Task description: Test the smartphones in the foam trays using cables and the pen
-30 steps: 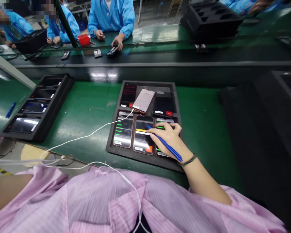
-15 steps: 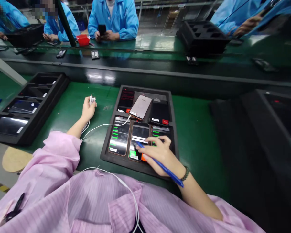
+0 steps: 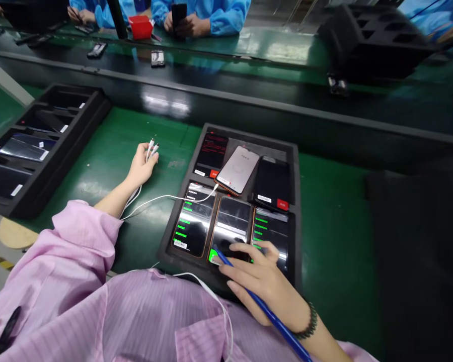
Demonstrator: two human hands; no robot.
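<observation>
- Blue pen [image 3: 279, 325], pinched between the right hand's [image 3: 270, 286] thumb and fingers, slants down to the middle phone [image 3: 232, 216] along the near edge of a black tray [image 3: 296, 191]; the other fingers fan loosely over the screen.
- Its tip has just moved from mid-screen to a green patch [image 3: 213, 256] at the phone's lower left corner; whether it touches cannot be told.
- A yellow bar shown a second ago is gone, so the display has changed, and the green patch looks like the present point of work.
- The left hand [image 3: 141, 167], out of view a second ago, is beyond the tray's left edge, its fingers curled around white cables, two plugs [image 3: 150, 145] poking up.
- A pale-screened phone [image 3: 238, 168] lies aslant in the tray's far row, still plugged in.
</observation>
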